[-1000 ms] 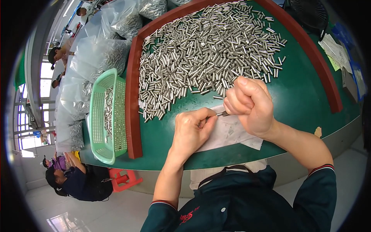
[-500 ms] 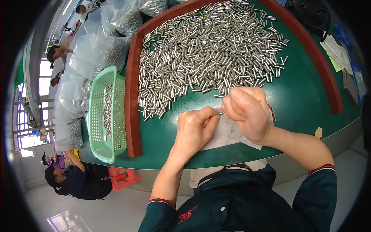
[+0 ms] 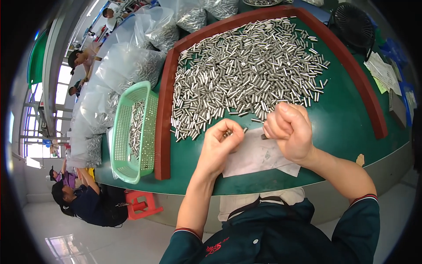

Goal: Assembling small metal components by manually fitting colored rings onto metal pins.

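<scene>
A wide pile of short steel pins lies spread over the green tabletop. At its near side, my left hand is curled shut around a few of these pins; one pin's end pokes out by the thumb and forefinger. To its right, my right hand makes a fist, and the dark end of a small pin shows at its left side. Whatever else sits inside the right fist is hidden. Under both hands lies a smudged whitish cloth.
Red-brown rails border the pile. Left of them stands a light green plastic basket with pins in it. Clear bags of pins line the far left. A black fan and papers are at the far right. Co-workers sit at left.
My hands have drawn apart a little from nearly touching. The left hand has turned so pins show in its curl. The whole view has shifted slightly.
</scene>
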Demonstrator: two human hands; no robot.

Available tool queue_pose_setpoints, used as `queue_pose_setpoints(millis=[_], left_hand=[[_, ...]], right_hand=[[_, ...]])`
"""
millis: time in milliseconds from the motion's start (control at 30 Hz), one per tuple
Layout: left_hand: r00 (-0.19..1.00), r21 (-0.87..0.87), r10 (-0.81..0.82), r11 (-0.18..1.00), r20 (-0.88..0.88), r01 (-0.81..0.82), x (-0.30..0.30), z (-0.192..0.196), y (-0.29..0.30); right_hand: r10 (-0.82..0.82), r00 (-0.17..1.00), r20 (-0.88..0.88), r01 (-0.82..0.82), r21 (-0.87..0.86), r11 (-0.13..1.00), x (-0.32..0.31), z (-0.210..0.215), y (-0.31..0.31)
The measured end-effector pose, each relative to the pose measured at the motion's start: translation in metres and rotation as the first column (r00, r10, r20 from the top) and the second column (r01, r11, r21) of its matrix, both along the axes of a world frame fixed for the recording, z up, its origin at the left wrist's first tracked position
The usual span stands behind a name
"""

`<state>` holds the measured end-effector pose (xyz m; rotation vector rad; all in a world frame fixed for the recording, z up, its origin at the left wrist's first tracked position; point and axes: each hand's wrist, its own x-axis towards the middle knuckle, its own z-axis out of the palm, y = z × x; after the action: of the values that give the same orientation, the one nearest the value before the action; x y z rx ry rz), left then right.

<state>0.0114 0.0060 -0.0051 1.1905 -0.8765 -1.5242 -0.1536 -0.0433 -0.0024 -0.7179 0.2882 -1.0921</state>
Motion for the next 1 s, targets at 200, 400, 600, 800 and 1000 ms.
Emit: queue_pose_setpoints(millis=[200,400,600,800,1000], left_hand=[[0.889,0.105,0.03,0.994,-0.457,0.02,0.013,-0.004,-0.003],[0.902,0.116,0.059,0.993,-0.427,-0.01,0.01,-0.001,-0.006],[0.924,0.104,0.111,0.991,-0.365,-0.078,0.004,0.006,-0.008],[0.946,-0.212,0.18,0.969,0.27,-0.124,-0.002,-0.009,-0.011],[0.51,-0.497,0.352,0.85,0.784,0.177,-0.019,-0.015,-0.016]], right_hand=[[0.012,0.999,-0.052,-0.012,-0.009,1.0,0.003,-0.004,0.001],[-0.001,0.998,-0.061,0.002,0.009,1.0,0.003,-0.002,-0.001],[0.001,0.998,-0.061,0.001,0.039,0.999,0.002,-0.002,-0.003],[0.007,0.998,-0.057,-0.004,0.051,0.999,0.002,-0.002,-0.004],[0.001,0.996,-0.088,0.001,0.024,1.0,0.005,-0.002,-0.003]])
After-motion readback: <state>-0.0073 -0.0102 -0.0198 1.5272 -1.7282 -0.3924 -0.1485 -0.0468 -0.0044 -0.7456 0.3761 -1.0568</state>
